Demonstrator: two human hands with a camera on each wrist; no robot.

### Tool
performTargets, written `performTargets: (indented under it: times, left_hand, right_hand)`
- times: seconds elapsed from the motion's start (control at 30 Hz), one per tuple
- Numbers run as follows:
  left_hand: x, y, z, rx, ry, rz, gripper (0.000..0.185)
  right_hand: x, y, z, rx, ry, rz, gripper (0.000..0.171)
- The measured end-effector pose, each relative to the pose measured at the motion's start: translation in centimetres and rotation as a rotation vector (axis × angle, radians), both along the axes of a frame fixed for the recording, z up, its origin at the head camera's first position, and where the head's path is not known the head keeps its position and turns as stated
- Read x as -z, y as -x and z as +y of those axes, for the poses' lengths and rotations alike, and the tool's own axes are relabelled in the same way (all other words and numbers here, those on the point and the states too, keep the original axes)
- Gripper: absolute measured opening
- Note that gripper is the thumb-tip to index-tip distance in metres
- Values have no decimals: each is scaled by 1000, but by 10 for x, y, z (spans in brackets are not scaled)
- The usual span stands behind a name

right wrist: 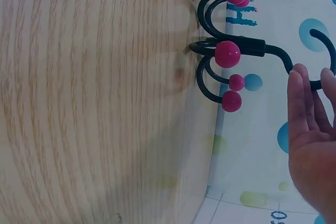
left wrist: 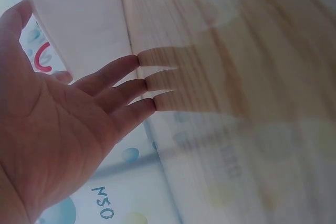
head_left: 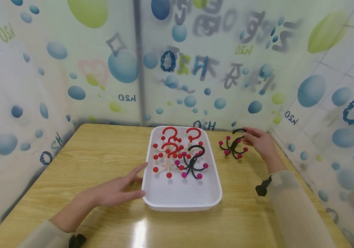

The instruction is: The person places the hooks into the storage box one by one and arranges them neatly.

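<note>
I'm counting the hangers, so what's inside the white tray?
In the tray stand red-tipped hangers with red hooks, three hooks showing, and one black hanger with pink tips. They overlap, so arms behind are partly hidden. The near half is bare.

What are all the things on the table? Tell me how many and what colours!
Red hooks: three, red with cream arms, in the tray.
Black hook in tray: one, black with pink balls, beside the red ones.
Black hook on table: one, black with pink balls, right of the tray.
Tray: one, white, mid-table.
Table: one, light wood.
Left hand: flat, fingers touching the tray's left side.
Right hand: fingers on the outside hook's top loop.
</note>
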State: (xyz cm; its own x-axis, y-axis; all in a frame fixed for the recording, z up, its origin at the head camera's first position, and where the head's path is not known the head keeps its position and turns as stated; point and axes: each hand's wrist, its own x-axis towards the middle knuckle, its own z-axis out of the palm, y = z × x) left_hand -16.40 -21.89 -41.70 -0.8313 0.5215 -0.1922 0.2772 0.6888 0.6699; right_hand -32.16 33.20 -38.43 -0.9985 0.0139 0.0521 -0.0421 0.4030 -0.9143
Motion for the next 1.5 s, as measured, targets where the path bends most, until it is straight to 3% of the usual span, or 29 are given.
performTargets:
  times: [0.5, 0.87, 1.17, 1.3, 1.5]
  left_hand:
    - [0, 0, 1, -5, 5, -1, 93]
    - [1, 0, 0, 0, 1, -1, 92]
    - [2, 0, 0, -2, 0, -3, 92]
    - [2, 0, 0, -5, 0, -12, 92]
    - [2, 0, 0, -10, 5, -3, 92]
  right_hand:
    - [1, -17, 0, 19, -62, 92, 51]
    - [-11, -55, 8, -7, -65, 141, 51]
    - [-27, -91, 3, -26, -113, 196, 37]
    - [-34, -106, -2, -16, -71, 218, 31]
    - [-46, -127, -14, -38, 96, 306, 25]
